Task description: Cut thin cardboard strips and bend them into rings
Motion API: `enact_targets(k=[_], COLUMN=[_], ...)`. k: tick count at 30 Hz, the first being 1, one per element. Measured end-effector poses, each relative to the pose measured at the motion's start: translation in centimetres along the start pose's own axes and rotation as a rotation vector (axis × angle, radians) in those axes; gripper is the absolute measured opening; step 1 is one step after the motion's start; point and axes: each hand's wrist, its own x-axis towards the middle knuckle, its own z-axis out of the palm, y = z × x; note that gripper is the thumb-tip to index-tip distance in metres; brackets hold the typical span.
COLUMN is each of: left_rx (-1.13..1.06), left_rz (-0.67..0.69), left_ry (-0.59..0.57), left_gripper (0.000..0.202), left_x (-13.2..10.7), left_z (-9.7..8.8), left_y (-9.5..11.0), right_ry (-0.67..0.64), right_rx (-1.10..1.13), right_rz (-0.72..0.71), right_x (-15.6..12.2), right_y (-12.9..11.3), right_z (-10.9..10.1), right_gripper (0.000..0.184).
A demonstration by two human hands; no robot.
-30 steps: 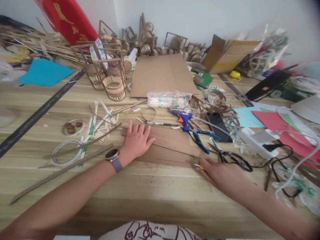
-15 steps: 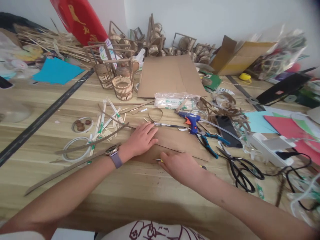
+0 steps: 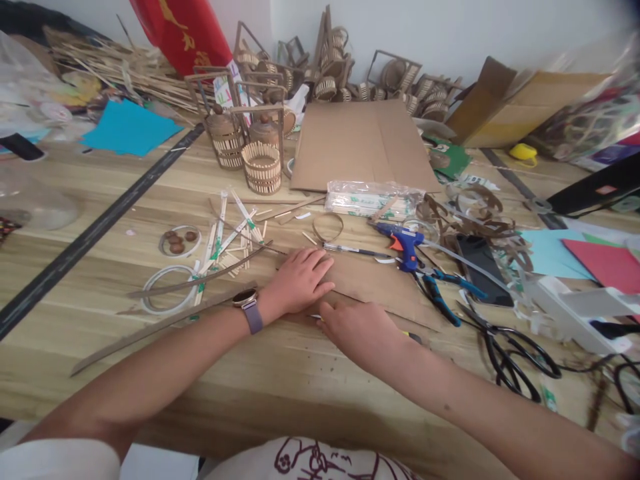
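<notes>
My left hand (image 3: 305, 277) lies with its fingers spread on a piece of brown cardboard (image 3: 385, 283), pressing it to the table. Close beside it, my right hand (image 3: 357, 327) is closed around a yellow-and-black utility knife (image 3: 411, 337). Most of the knife is hidden in the hand. Its front end shows only slightly near my left hand, at the cardboard's near side. Beyond the cardboard are a pen (image 3: 357, 250) and a blue glue gun (image 3: 406, 247). Small dark crumbs are scattered in front of my right hand.
Pliers (image 3: 443, 303) and black-handled scissors (image 3: 515, 353) lie to the right, near a phone (image 3: 483, 267). On the left are rolls of tape (image 3: 167, 308) and wooden sticks (image 3: 235, 257). Small slatted baskets (image 3: 263, 167) and a large cardboard sheet (image 3: 360, 147) are farther back.
The view has shifted, so the table appears farther right. My right hand, with the knife, has moved left along the cardboard, closer to my left hand, which stays spread on it.
</notes>
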Motion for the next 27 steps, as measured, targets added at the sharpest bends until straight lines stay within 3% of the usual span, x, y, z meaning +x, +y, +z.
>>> enact_targets(k=[10, 19, 27], left_rx=[-0.005, -0.018, 0.038], left_rz=[0.002, -0.001, 0.022], left_ry=[0.004, 0.010, -0.026], left_gripper=[0.050, 0.049, 0.060], left_x=[-0.1, -0.1, -0.2], left_z=[-0.1, 0.0, 0.5], left_y=[0.1, 0.1, -0.1], right_ry=[0.000, -0.096, -0.100], right_rx=[-0.010, -0.008, -0.036], right_rz=[0.003, 0.003, -0.004], right_x=[0.2, 0.4, 1.0], right_y=[-0.3, -0.7, -0.8], right_z=[-0.3, -1.6, -2.4], right_gripper=[0.017, 0.020, 0.026])
